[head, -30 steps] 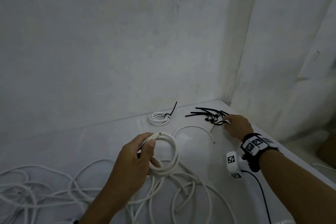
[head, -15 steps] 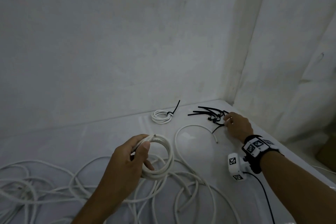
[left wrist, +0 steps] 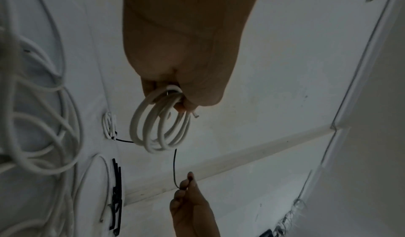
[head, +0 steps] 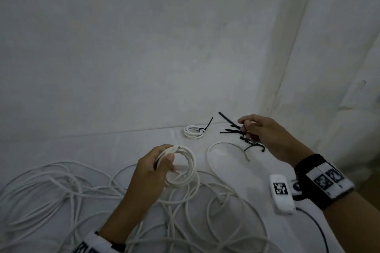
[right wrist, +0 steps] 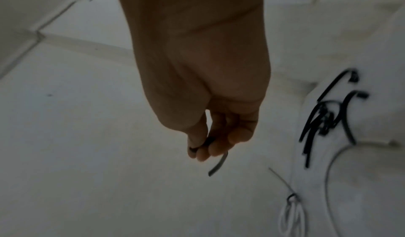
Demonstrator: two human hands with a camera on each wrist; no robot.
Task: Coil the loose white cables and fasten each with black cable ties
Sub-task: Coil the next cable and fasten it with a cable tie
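Observation:
My left hand (head: 162, 162) grips a small coil of white cable (head: 185, 167), held above the table; the same coil (left wrist: 161, 124) hangs from the fingers in the left wrist view. My right hand (head: 245, 126) pinches one black cable tie (head: 228, 119) lifted off the table, seen also as the tie (right wrist: 217, 164) under the fingertips and as a thin tie (left wrist: 174, 168) below the coil. A pile of black ties (head: 246, 139) lies under that hand. One tied coil (head: 193, 132) with a black tie rests near the wall.
Loose white cable (head: 61, 187) sprawls in tangled loops across the white table's front and left. A short curved cable piece (head: 213, 150) lies between the hands. Walls close the back and the right corner. A wrist camera unit (head: 281, 193) hangs below my right forearm.
My right hand has lifted from the tie pile with one black tie pinched in it. The left hand keeps hold of the coil, nearly still.

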